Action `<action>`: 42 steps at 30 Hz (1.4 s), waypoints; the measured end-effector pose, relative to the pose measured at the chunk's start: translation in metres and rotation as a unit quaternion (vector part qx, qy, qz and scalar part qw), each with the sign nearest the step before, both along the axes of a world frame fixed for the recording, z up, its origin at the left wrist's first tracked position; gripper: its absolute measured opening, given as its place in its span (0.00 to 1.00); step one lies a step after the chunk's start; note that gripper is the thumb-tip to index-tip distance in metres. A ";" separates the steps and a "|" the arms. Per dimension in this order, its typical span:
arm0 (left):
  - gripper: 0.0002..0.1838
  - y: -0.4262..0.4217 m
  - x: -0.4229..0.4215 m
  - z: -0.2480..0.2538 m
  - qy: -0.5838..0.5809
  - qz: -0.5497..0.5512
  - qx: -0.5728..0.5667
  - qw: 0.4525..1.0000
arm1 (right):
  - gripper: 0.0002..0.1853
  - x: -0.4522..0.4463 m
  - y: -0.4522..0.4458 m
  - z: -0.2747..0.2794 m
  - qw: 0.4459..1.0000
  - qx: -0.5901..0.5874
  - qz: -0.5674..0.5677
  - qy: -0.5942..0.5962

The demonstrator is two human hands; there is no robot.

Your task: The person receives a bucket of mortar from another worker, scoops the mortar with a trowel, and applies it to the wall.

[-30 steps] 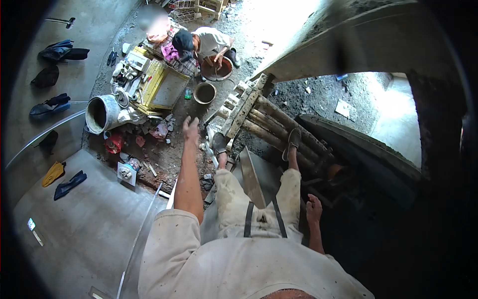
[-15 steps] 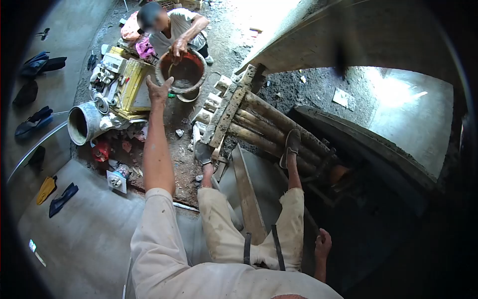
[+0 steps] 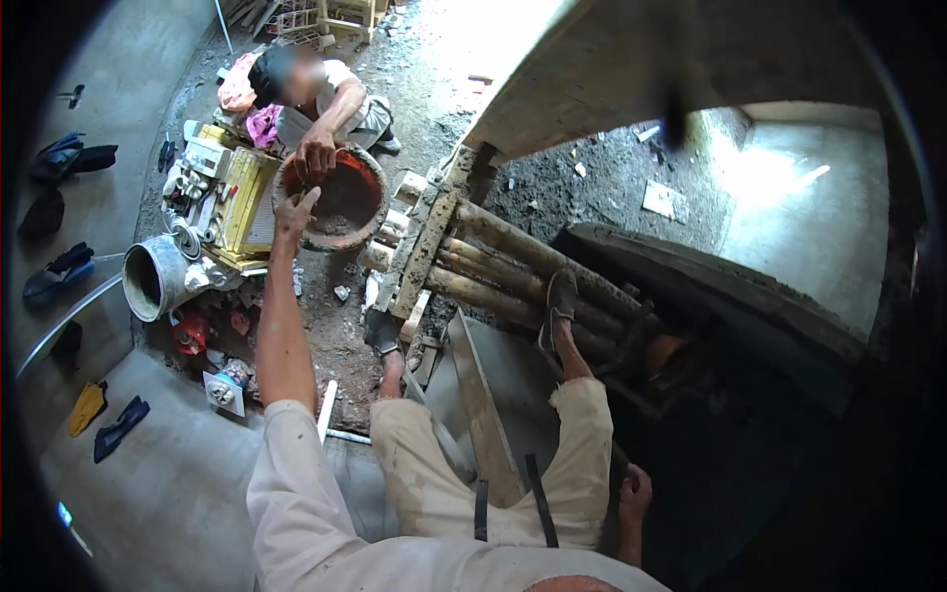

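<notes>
My left hand (image 3: pixel 294 218) is stretched out to the near left rim of a mortar-crusted bucket (image 3: pixel 371 174). Its fingers are closed at the bucket's edge, where the handle seems to be. The bucket is orange-red inside, with grey wet mix in it. A co-worker's hand (image 3: pixel 316 155) is at the same rim, just beyond mine. Low on the right, my right hand (image 3: pixel 635 489) hangs beside my leg with its fingers curled, near a thin dark edge. What it grips, if anything, is hidden in shadow.
A co-worker (image 3: pixel 340 104) crouches behind the bucket. My feet are on a platform of round poles (image 3: pixel 503 247) with a mortar-covered crosspiece. At left lie a grey pail (image 3: pixel 148 281), a yellow crate (image 3: pixel 247 202) and rubble. A plank (image 3: pixel 478 405) leans below me.
My left hand has gone from open beside the bucket to closed at its rim. The bucket and co-worker's hand have shifted left and down in view. My right hand stays low.
</notes>
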State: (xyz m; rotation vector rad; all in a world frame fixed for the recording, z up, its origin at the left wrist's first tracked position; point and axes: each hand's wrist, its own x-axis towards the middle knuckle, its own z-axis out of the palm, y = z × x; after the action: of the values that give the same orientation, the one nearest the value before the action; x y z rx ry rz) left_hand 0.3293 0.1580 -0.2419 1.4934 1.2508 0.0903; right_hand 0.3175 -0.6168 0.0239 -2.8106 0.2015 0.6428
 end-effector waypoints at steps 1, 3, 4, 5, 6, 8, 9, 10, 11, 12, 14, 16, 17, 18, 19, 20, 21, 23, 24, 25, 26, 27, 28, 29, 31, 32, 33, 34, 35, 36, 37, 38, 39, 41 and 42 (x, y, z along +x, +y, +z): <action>0.21 -0.011 0.004 0.011 0.021 -0.011 0.009 1.000 | 0.15 -0.003 0.007 0.007 1.000 -0.001 -0.008 0.004; 0.20 -0.035 0.005 0.046 0.044 -0.038 -0.006 0.998 | 0.16 0.006 0.026 0.012 0.999 0.025 0.019 -0.021; 0.20 -0.051 0.004 0.064 0.068 -0.059 -0.027 0.996 | 0.16 0.012 0.029 0.014 0.999 0.024 0.015 -0.021; 0.20 -0.067 0.000 0.083 0.073 -0.064 -0.032 0.995 | 0.15 0.014 0.029 0.019 1.000 0.019 0.010 0.002; 0.19 -0.082 -0.007 0.106 0.043 -0.054 -0.040 0.997 | 0.15 0.014 0.029 0.025 0.999 0.013 0.005 0.030; 0.18 -0.109 -0.009 0.147 0.026 -0.046 -0.057 0.997 | 0.14 0.020 0.038 0.025 0.999 0.030 0.035 0.012; 0.17 -0.124 -0.004 0.167 -0.006 -0.022 -0.075 0.997 | 0.14 0.019 0.039 0.020 0.998 0.040 0.042 0.011; 0.17 -0.137 0.003 0.188 -0.040 0.005 -0.089 0.995 | 0.13 0.021 0.042 0.015 0.997 0.054 0.052 0.008; 0.16 -0.147 0.013 0.211 -0.022 0.015 -0.110 0.994 | 0.13 0.025 0.055 0.016 0.997 0.052 0.051 0.016; 0.17 -0.156 0.010 0.210 -0.048 0.007 -0.116 0.992 | 0.13 0.027 0.073 0.015 0.997 0.076 0.020 0.025; 0.18 -0.180 0.016 0.217 -0.042 -0.020 -0.129 0.991 | 0.12 0.036 0.101 0.010 0.994 0.105 -0.013 0.031; 0.19 -0.206 0.028 0.228 -0.032 -0.036 -0.140 0.989 | 0.11 0.045 0.122 0.008 0.983 0.182 0.003 0.020; 0.20 -0.217 0.034 0.228 -0.025 -0.049 -0.153 0.987 | 0.11 0.053 0.136 0.009 0.984 0.179 0.002 0.022; 0.20 -0.226 0.039 0.218 -0.021 -0.049 -0.159 0.986 | 0.11 0.062 0.150 0.013 0.983 0.181 0.022 0.014; 0.21 -0.236 0.042 0.204 -0.018 -0.084 -0.153 0.984 | 0.11 0.069 0.159 0.016 0.982 0.182 0.042 0.006; 0.22 -0.246 0.046 0.197 -0.013 -0.119 -0.149 0.982 | 0.11 0.073 0.163 0.018 0.984 0.173 0.042 0.012; 0.24 -0.251 0.051 0.192 0.028 -0.156 -0.139 0.978 | 0.11 0.079 0.166 0.018 0.983 0.181 0.041 0.004; 0.24 -0.262 0.062 0.186 0.036 -0.203 -0.133 0.969 | 0.12 0.091 0.176 0.017 0.982 0.185 0.040 -0.002; 0.24 -0.268 0.065 0.181 0.043 -0.253 -0.123 0.959 | 0.11 0.095 0.181 0.019 0.981 0.190 0.027 0.004; 0.23 -0.280 0.063 0.168 0.033 -0.289 -0.080 0.953 | 0.11 0.098 0.184 0.019 0.981 0.194 0.012 0.012; 0.23 -0.288 0.066 0.163 0.037 -0.290 -0.088 0.952 | 0.11 0.100 0.186 0.015 0.982 0.188 0.011 0.017; 0.22 -0.298 0.069 0.160 0.024 -0.344 -0.056 0.937 | 0.10 0.102 0.188 0.010 0.979 0.201 0.020 0.012; 0.20 -0.304 0.071 0.156 0.009 -0.396 -0.023 0.918 | 0.10 0.105 0.191 0.004 0.976 0.215 0.030 0.005; 0.17 -0.311 0.071 0.149 -0.017 -0.405 -0.039 0.913 | 0.10 0.112 0.198 -0.002 0.977 0.211 0.030 0.009; 0.16 -0.315 0.065 0.127 -0.041 -0.445 0.002 0.895 | 0.11 0.128 0.222 -0.015 0.977 0.191 0.090 0.026; 0.15 -0.315 0.062 0.113 -0.068 -0.482 0.050 0.872 | 0.11 0.138 0.233 -0.026 0.972 0.185 0.145 0.015; 0.15 -0.313 0.059 0.098 -0.068 -0.482 0.046 0.872 | 0.12 0.150 0.244 -0.042 0.963 0.178 0.200 0.004; 0.13 -0.310 0.055 0.082 -0.088 -0.512 0.103 0.849 | 0.14 0.158 0.253 -0.063 0.958 0.174 0.228 0.000; 0.11 -0.309 0.053 0.070 -0.106 -0.538 0.159 0.821 | 0.16 0.167 0.263 -0.087 0.951 0.170 0.257 -0.005; 0.11 -0.312 0.053 0.065 -0.104 -0.537 0.154 0.823 | 0.18 0.177 0.272 -0.112 0.947 0.123 0.296 -0.010; 0.10 -0.315 0.055 0.061 -0.102 -0.540 0.167 0.819 | 0.20 0.187 0.280 -0.138 0.939 0.075 0.335 -0.016; 0.10 -0.316 0.057 0.056 -0.100 -0.543 0.181 0.814 | 0.22 0.197 0.286 -0.164 0.931 0.040 0.363 -0.021; 0.11 -0.314 0.058 0.057 -0.084 -0.550 0.168 0.814 | 0.25 0.204 0.290 -0.189 0.920 0.006 0.391 -0.026; 0.12 -0.310 0.045 0.052 -0.067 -0.549 0.153 0.819 | 0.25 0.215 0.288 -0.231 0.897 -0.047 0.439 -0.028; 0.15 -0.305 0.038 0.049 -0.054 -0.551 0.144 0.820 | 0.26 0.219 0.286 -0.248 0.870 -0.101 0.482 -0.038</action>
State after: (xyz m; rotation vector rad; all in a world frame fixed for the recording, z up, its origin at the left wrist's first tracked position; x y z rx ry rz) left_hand 0.3677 -0.1472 -0.1931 2.2357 0.1261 -0.4177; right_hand 0.5363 -0.3310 -0.2245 -2.9829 -1.2925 0.6982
